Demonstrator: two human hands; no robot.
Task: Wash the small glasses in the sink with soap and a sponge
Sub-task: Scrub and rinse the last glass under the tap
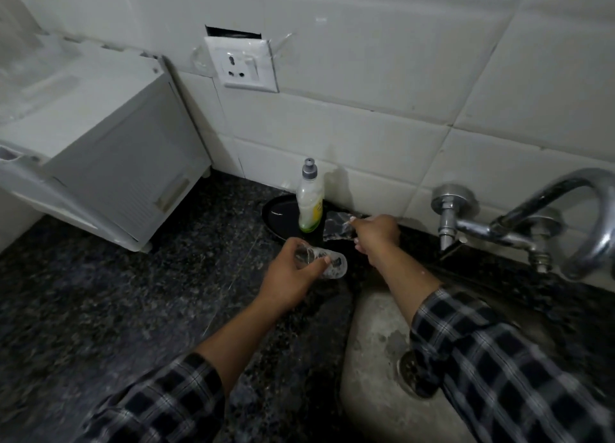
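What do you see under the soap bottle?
A black round plate lies under the soap bottle, on the dark counter. The bottle stands on the plate's right part. The bottle hides the plate's right edge and the spot beneath its base.

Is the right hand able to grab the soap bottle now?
Probably not yet. The right hand is close to the soap bottle, but its fingers already pinch a clear object that sits between them, so it would likely have to set that down first.
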